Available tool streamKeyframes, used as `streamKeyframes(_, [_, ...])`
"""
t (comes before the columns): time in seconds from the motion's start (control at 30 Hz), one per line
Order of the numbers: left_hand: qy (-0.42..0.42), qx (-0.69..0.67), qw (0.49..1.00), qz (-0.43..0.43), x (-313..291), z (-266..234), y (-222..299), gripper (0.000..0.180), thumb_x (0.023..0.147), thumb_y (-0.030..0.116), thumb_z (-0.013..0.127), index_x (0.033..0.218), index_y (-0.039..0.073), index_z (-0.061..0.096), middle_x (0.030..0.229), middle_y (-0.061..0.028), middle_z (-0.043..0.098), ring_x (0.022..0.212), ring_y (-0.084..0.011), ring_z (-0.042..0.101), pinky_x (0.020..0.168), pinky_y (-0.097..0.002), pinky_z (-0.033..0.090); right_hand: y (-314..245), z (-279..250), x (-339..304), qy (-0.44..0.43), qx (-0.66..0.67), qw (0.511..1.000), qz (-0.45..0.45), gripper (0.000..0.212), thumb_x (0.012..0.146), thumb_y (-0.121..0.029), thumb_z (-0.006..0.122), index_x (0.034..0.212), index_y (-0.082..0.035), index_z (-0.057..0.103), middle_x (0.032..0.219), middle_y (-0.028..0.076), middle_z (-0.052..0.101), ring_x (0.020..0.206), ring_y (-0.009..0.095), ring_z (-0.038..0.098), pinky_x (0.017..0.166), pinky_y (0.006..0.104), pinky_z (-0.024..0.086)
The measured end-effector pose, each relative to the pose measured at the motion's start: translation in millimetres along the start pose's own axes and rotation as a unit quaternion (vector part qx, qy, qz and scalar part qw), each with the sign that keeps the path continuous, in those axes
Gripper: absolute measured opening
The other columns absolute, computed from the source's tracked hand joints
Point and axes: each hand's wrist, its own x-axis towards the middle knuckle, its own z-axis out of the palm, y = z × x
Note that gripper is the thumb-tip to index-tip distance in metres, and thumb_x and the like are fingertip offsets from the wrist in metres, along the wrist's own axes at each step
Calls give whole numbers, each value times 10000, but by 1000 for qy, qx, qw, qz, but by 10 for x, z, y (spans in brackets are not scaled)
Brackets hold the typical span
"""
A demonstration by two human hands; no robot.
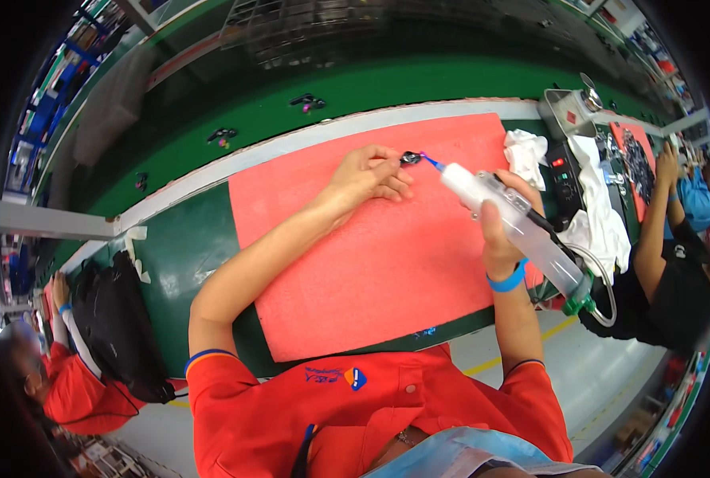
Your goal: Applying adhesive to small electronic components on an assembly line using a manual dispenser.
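The left hand (368,177) rested on the pink mat (371,263), its fingers (391,171) pinched shut on a small dark part (410,158) held just above the mat's far edge. The right hand (502,219) was wrapped closed round a clear syringe (514,227), a long tube-shaped barrel tilted so its blue tip (431,162) touched the dark part. What the barrel held could not be told; it looked pale and translucent. At its rear end sat a green cap (580,303) with a thin hose (602,287) looping off it. A blue band (506,280) circled the right wrist.

The mat lay on the green bench (172,255). Just beyond the right hand were white cloths (594,199) and a black box (566,179) with a red light. Farther back stood an open metal tin (566,111); its contents were not clear. A black bag (120,319) lay at the bench's left end. Another person (674,263) in dark clothes sat to the right, and one in red (72,390) to the left.
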Motion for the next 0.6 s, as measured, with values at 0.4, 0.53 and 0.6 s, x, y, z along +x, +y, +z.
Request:
streamKeyframes(0.4, [-61,15,998,28,6,13,-56,221,857,158,425,968,-33,438,806,-114,551,700,-182,588,636,-243,485,36,61,-42,-42,-90,995,4,317,677,-1,624,960,38,484,841,153,583,666,151,576,568,233,484])
streamKeyframes(0.53, [-64,16,997,30,12,7,-58,217,857,153,422,967,-34,439,804,-114,551,704,-184,588,641,-246,487,23,74,-28,-41,-79,996,14,317,679,-13,630,956,35,482,834,147,582,663,148,574,569,233,483])
streamKeyframes(0.6, [-66,17,997,32,24,5,-58,215,857,152,421,964,-33,441,804,-115,550,707,-184,589,645,-248,487,31,78,-28,-45,-81,995,23,319,681,-15,630,959,34,481,831,144,581,662,146,573,571,233,482])
